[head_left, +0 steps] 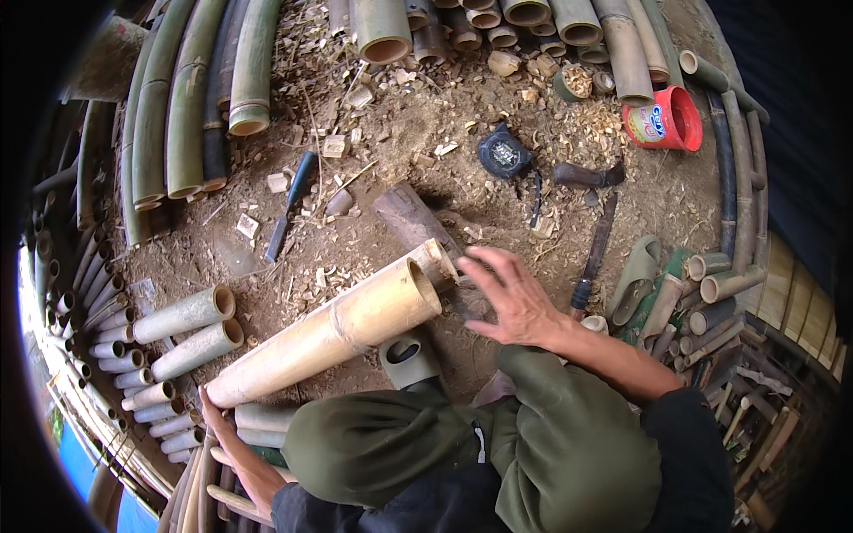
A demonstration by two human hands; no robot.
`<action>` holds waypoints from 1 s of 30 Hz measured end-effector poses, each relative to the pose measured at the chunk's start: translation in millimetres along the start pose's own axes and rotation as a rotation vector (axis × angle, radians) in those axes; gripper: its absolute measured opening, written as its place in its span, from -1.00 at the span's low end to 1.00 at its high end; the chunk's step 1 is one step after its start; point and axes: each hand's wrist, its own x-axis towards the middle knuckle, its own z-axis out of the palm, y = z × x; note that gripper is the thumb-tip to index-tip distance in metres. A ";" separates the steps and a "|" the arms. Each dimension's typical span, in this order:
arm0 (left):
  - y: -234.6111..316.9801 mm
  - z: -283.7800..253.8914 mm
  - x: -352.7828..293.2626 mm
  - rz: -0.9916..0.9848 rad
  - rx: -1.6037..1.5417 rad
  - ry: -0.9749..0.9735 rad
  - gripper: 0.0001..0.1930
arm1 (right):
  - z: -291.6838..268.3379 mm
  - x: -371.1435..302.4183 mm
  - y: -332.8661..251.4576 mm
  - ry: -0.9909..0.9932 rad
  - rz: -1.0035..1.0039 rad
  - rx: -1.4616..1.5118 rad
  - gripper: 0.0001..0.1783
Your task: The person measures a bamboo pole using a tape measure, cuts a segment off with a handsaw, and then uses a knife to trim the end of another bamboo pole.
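A pale, peeled bamboo tube point(329, 333) lies slanted in front of my left knee, its open mouth facing up and right. My left hand point(235, 453) steadies its lower left end; one finger presses against the end, and other fingers are spread below. Just behind it lies a second pale bamboo piece point(434, 259), mostly hidden by the first. Beside the tube's mouth my right hand point(511, 298) is open, fingers apart, holding nothing. A dark wooden block point(413, 218) sits on the ground beyond the two pieces.
A blue-handled chisel point(291, 204), a tape measure point(504, 153), a curved wooden-handled tool point(586, 176) and a long blade point(600, 244) lie on chip-strewn dirt. A red tub point(666, 120) stands far right. Cut bamboo point(191, 315) surrounds me. A sandal point(635, 275) is at right.
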 end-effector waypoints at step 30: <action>205.2 45.0 -352.1 0.491 -0.957 -0.497 -0.34 | 6.6 75.0 172.8 0.106 0.533 -0.206 0.05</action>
